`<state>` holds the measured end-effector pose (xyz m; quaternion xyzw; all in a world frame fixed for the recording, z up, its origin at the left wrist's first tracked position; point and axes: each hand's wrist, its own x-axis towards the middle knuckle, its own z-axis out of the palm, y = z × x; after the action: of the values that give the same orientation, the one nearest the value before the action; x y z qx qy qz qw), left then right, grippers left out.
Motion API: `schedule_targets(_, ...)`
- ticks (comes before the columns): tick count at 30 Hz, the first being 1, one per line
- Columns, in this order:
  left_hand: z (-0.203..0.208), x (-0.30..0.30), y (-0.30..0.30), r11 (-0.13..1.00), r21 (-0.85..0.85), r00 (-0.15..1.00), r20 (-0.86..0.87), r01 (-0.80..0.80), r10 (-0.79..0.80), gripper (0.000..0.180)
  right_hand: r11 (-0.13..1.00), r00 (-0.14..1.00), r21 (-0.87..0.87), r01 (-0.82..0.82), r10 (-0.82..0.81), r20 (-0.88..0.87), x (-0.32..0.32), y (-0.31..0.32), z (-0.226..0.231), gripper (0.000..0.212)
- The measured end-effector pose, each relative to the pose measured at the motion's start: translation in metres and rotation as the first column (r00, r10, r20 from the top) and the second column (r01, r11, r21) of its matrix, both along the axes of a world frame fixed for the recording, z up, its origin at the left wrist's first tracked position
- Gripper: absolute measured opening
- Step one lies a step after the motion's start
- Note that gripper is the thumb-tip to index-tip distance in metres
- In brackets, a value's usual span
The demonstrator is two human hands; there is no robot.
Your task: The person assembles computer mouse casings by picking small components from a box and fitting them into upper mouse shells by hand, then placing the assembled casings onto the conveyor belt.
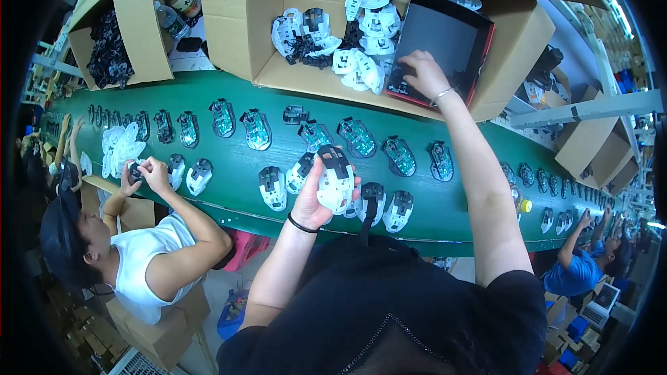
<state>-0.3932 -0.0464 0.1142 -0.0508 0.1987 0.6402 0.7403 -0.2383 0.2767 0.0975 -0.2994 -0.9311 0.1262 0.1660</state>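
My left hand [308,203] is closed around a white mouse shell with a black upper part [336,179], tilted up above the green bench. My right hand [425,76] reaches into a shallow black box with a red rim [445,35]. Its fingers are apart and bent, over small black parts [401,86] in the box's near left corner; nothing shows between them. Around my left hand, more white and black mouse shells [272,189] stand on the bench. Beyond them lies a row of mouse bases with green circuit boards [356,137].
A large open carton [233,21] holds the black box and piled white shells [379,24]. Another carton [142,24] has black parts, with bottles [171,21] beside it. A co-worker [153,257] sits at left, another [577,271] at far right. A yellow-capped bottle [524,205] stands right.
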Motion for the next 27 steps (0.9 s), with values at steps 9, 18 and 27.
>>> schedule_targets(9,0.006,-0.002,0.0,0.992,-0.127,0.999,-0.038,0.004,-0.009,0.052,0.816,0.91,-0.572,0.085,-0.297,-0.289,0.021,0.024,0.001,0.009)
schedule_targets(18,0.026,-0.005,0.001,0.988,0.152,0.954,-0.289,-0.031,0.074,0.074,0.25,0.79,-0.883,-0.397,-0.398,-0.467,0.018,-0.138,0.087,0.011)
schedule_targets(27,0.047,0.005,-0.03,0.956,0.292,0.762,-0.618,-0.007,0.194,0.103,0.372,0.733,-0.869,-0.325,-0.482,-0.48,-0.013,-0.259,0.105,0.022)
